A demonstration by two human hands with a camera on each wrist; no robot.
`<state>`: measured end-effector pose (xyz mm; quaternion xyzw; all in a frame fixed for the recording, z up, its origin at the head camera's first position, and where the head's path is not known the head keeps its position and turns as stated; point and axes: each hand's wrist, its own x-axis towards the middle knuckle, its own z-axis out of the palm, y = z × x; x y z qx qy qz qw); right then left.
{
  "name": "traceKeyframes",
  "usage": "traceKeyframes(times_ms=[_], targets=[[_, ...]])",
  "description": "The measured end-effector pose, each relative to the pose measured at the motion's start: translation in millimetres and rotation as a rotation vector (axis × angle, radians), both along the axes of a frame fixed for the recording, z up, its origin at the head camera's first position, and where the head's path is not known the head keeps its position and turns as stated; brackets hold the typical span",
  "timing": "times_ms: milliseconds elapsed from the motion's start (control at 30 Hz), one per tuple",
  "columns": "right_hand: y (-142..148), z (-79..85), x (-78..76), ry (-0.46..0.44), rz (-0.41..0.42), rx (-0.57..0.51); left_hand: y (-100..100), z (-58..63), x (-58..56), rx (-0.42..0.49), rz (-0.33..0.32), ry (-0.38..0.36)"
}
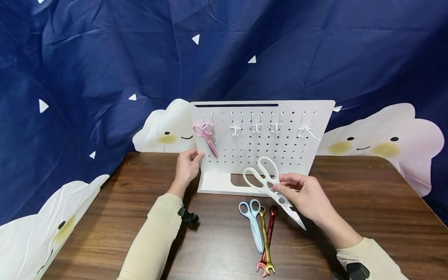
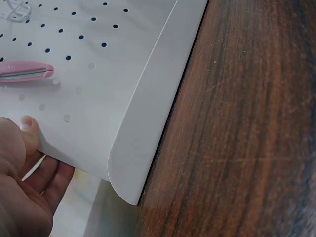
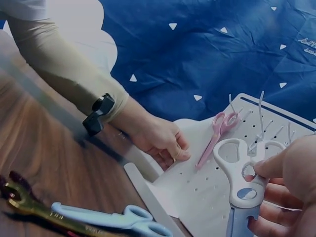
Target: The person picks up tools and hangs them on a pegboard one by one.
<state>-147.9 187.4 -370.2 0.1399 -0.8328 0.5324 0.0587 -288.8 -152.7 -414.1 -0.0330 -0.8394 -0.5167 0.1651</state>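
Observation:
My left hand (image 1: 187,167) grips the left edge of a white pegboard (image 1: 218,182), thumb in front and fingers behind. Pink scissors (image 1: 210,142) hang from the board's leftmost hook, blades down. In front of the board, my right hand (image 1: 306,196) pinches large white kitchen scissors (image 1: 267,181) near the base of the handles. Their loops point up and left, and the metal blades slant down to the right over the table. In the right wrist view the kitchen scissors (image 3: 245,193) overlap the pegboard.
Several wire hooks (image 1: 256,127) line the board's upper part. Light blue scissors (image 1: 254,225), a gold wrench (image 1: 265,237) and a red wrench (image 1: 271,227) lie together on the wooden table (image 1: 217,241). Behind the table hangs a dark blue curtain (image 1: 224,70) with clouds on it.

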Motion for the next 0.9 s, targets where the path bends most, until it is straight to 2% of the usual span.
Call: traceKeyframes(times_ms=[400, 900], targets=[[-20, 13.1, -13.9, -0.009, 0.011, 0.005, -1, -0.2, -0.8, 0.002, -0.001, -0.002], [-39, 25.8, -22.8, 0.0, 0.017, -0.069, 1, 2.2, 0.8, -0.005, 0.005, -0.009]])
